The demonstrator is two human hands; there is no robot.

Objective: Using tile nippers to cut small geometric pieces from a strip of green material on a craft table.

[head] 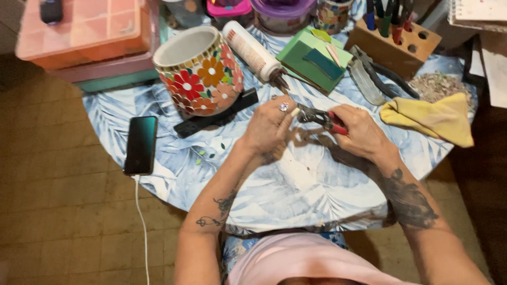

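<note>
Right hand: we see our right hand [358, 129] wrapped around the red handles of the nippers [321, 119], fingers clamped on them, at about 2 o'clock from the middle of the counter [317, 184].
Left hand: our left hand [269, 126] sits just beside the tool's metal head at 12 o'clock, fingers pinched together at the jaws; whether a small piece sits between them we cannot tell.
Nippers: held above the counter between both hands, head pointing toward 9 o'clock.
Mosaic pot: the flowered mosaic pot [198, 71] lies tilted on its side at 10 o'clock, propped on a black bar [216, 113].
Glue bottle: a white glue bottle [251, 50] lies at 11 o'clock, just beside the pot.
Green sheets: green sheets [314, 58] are stacked at 12 o'clock.
Yellow cloth: a yellow cloth [430, 119] is crumpled at 3 o'clock.
Phone: a dark phone [141, 145] rests at 9 o'clock on the counter's edge, with a white cable plugged in.
</note>
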